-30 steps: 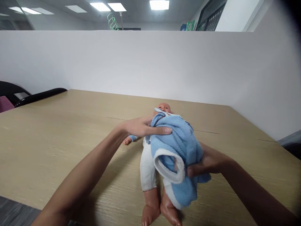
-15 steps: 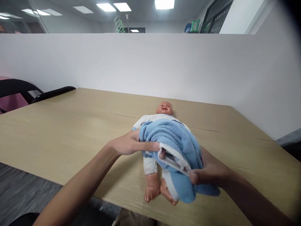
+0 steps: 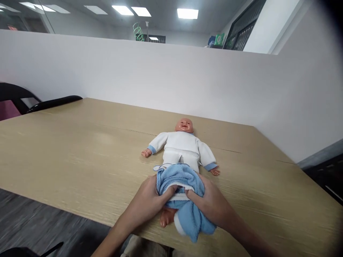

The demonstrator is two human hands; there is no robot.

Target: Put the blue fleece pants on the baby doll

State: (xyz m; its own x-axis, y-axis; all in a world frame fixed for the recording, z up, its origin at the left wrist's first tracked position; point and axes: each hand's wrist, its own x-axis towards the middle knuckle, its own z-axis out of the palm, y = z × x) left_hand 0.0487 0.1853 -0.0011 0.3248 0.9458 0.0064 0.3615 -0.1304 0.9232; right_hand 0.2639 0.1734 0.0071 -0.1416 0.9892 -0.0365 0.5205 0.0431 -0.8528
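A baby doll (image 3: pixel 182 141) in a white outfit with blue cuffs lies on its back, head toward the wall. Over its lower legs I hold a bunched blue terry doll garment (image 3: pixel 180 175) with a white-trimmed opening. My left hand (image 3: pixel 152 194) grips the left side of that opening, thumb tucked over the white edge. On the other side my right hand (image 3: pixel 209 200) grips it the same way. A blue and white part of the garment hangs down toward the table's front edge. One bare doll foot (image 3: pixel 168 217) shows below the cloth; the other is hidden.
The wooden table (image 3: pixel 93 150) has a seam running across it. Behind it stands a white partition wall (image 3: pixel 134 78). A black chair (image 3: pixel 53 103) is at the left edge, and a dark object (image 3: pixel 327 175) is beyond the right edge.
The garment has moved down and left from over the doll's torso to its lower legs, baring the white outfit. Both hands have come closer together around the opening.
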